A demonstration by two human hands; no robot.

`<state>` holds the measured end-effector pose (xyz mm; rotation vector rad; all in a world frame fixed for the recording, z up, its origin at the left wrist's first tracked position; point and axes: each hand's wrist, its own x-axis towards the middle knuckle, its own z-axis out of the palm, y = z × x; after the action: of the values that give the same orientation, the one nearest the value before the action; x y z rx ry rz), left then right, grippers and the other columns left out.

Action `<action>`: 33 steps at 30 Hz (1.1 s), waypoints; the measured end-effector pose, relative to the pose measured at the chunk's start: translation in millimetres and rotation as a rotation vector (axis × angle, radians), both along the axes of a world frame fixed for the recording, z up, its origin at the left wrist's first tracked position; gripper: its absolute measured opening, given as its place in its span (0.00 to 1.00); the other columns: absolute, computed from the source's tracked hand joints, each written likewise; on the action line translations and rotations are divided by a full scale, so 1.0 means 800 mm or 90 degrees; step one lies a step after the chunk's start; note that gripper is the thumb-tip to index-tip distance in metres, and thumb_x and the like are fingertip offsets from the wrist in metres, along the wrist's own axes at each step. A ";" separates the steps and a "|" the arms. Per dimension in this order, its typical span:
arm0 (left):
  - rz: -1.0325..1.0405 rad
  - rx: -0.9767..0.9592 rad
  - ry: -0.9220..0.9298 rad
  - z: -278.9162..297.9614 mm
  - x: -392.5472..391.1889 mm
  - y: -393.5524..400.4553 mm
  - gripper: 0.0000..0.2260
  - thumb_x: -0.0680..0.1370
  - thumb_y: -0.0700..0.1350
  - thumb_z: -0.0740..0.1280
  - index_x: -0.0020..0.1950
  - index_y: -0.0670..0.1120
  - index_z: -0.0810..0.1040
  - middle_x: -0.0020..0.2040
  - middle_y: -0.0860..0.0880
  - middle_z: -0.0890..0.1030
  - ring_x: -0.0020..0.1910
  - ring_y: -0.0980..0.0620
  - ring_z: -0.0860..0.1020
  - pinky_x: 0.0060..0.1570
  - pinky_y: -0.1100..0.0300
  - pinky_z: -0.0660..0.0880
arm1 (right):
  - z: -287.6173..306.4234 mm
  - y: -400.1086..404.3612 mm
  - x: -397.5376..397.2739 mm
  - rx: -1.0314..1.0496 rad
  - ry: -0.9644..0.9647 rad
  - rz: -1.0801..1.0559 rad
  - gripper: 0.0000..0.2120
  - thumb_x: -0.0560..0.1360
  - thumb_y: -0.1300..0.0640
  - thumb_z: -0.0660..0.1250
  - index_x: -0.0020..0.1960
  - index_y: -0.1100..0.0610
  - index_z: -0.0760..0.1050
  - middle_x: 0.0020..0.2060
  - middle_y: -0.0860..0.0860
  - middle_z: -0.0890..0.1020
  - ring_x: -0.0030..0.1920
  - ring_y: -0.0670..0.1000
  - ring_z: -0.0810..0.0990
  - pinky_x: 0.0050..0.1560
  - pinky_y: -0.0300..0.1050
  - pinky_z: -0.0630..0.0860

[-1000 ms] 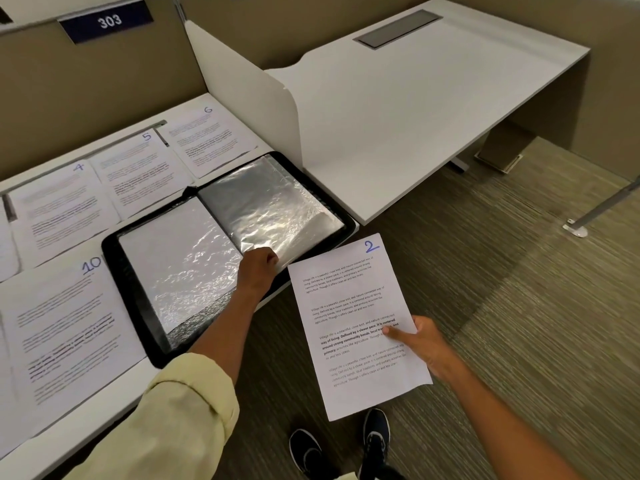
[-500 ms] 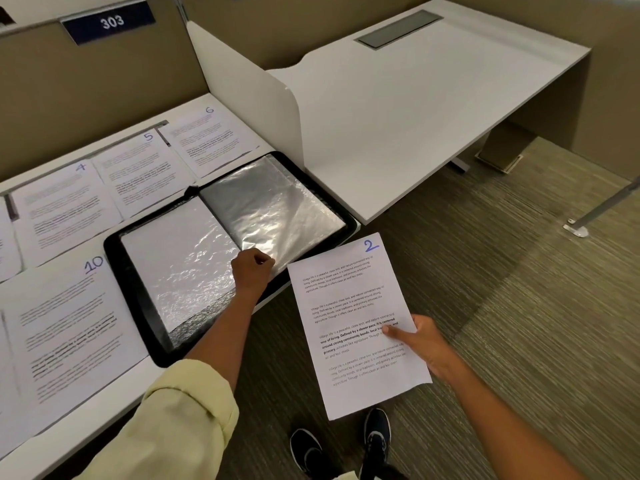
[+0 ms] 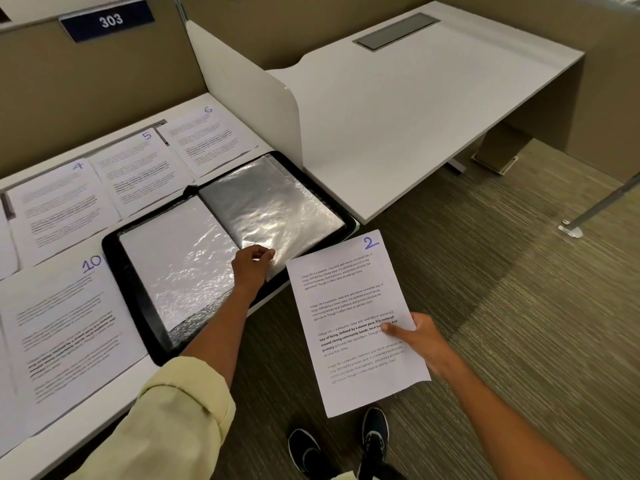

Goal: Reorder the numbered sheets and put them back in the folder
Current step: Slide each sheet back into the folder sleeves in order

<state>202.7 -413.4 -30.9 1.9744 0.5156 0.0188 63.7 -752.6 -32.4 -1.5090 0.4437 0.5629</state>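
A black folder (image 3: pixel 138 299) lies open on the white desk (image 3: pixel 104 420), showing shiny plastic sleeves. My left hand (image 3: pixel 251 266) pinches the near corner of the right-hand sleeve (image 3: pixel 273 202) and lifts it slightly. My right hand (image 3: pixel 420 342) holds the sheet numbered 2 (image 3: pixel 349 317) by its right edge, out over the floor in front of the desk. Sheets 4 (image 3: pixel 59 206), 5 (image 3: pixel 138 171), 6 (image 3: pixel 207 140) and 10 (image 3: pixel 65 330) lie flat on the desk around the folder.
A white divider panel (image 3: pixel 249 95) stands between this desk and the neighbouring white desk (image 3: pixel 415 109) to the right. A sign reading 303 (image 3: pixel 107 20) hangs on the back partition. Carpet and my shoes (image 3: pixel 339 441) are below.
My left hand has shifted a little to the right along the folder's near edge and pinched the corner of the right-hand sleeve. The sheet numbered 2 stays in my right hand.
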 end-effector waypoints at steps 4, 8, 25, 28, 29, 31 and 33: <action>-0.030 0.034 -0.003 0.003 -0.001 -0.001 0.05 0.76 0.38 0.70 0.44 0.46 0.83 0.43 0.45 0.85 0.43 0.46 0.82 0.52 0.44 0.80 | 0.002 0.002 0.000 0.007 0.000 -0.007 0.19 0.70 0.58 0.78 0.59 0.63 0.80 0.52 0.56 0.86 0.52 0.58 0.86 0.56 0.63 0.81; -0.050 0.095 0.001 0.001 0.002 -0.004 0.04 0.73 0.38 0.73 0.40 0.46 0.82 0.41 0.47 0.84 0.41 0.46 0.82 0.48 0.45 0.81 | 0.004 0.004 -0.002 0.011 -0.006 -0.010 0.19 0.70 0.58 0.77 0.59 0.63 0.80 0.52 0.57 0.86 0.52 0.58 0.86 0.56 0.62 0.81; -0.110 0.164 -0.049 0.008 0.010 -0.015 0.04 0.76 0.42 0.70 0.44 0.41 0.82 0.43 0.45 0.84 0.43 0.48 0.80 0.48 0.56 0.75 | 0.006 0.012 -0.001 0.012 -0.016 -0.033 0.19 0.70 0.58 0.78 0.58 0.63 0.80 0.52 0.57 0.86 0.52 0.59 0.86 0.54 0.61 0.82; -0.150 0.214 -0.062 0.010 0.010 -0.019 0.05 0.77 0.41 0.69 0.47 0.42 0.84 0.45 0.45 0.84 0.43 0.49 0.79 0.46 0.59 0.70 | 0.007 0.022 0.002 0.002 -0.032 -0.038 0.19 0.69 0.57 0.78 0.57 0.63 0.81 0.51 0.56 0.87 0.50 0.59 0.86 0.52 0.59 0.83; -0.159 0.233 -0.073 0.009 0.011 -0.020 0.05 0.77 0.40 0.69 0.47 0.41 0.84 0.45 0.44 0.84 0.43 0.48 0.79 0.46 0.58 0.70 | 0.008 0.025 0.003 -0.004 -0.041 -0.044 0.18 0.70 0.58 0.78 0.56 0.63 0.81 0.50 0.56 0.87 0.50 0.58 0.86 0.50 0.57 0.83; -0.159 0.267 -0.092 0.007 0.010 -0.021 0.06 0.77 0.40 0.68 0.48 0.40 0.84 0.47 0.42 0.83 0.46 0.44 0.79 0.46 0.55 0.72 | 0.009 0.032 0.004 -0.010 -0.052 -0.053 0.16 0.70 0.59 0.78 0.55 0.63 0.81 0.49 0.56 0.87 0.48 0.57 0.87 0.47 0.54 0.84; -0.141 0.291 -0.087 0.004 0.010 -0.023 0.08 0.77 0.40 0.66 0.52 0.41 0.84 0.50 0.42 0.82 0.49 0.43 0.79 0.49 0.52 0.74 | 0.009 0.036 0.005 -0.013 -0.059 -0.055 0.16 0.71 0.59 0.77 0.55 0.64 0.81 0.49 0.56 0.87 0.48 0.58 0.87 0.46 0.54 0.84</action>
<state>211.0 -431.5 -27.7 2.4464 0.2101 0.1423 67.6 -723.9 -24.8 -1.5214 0.4420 0.4193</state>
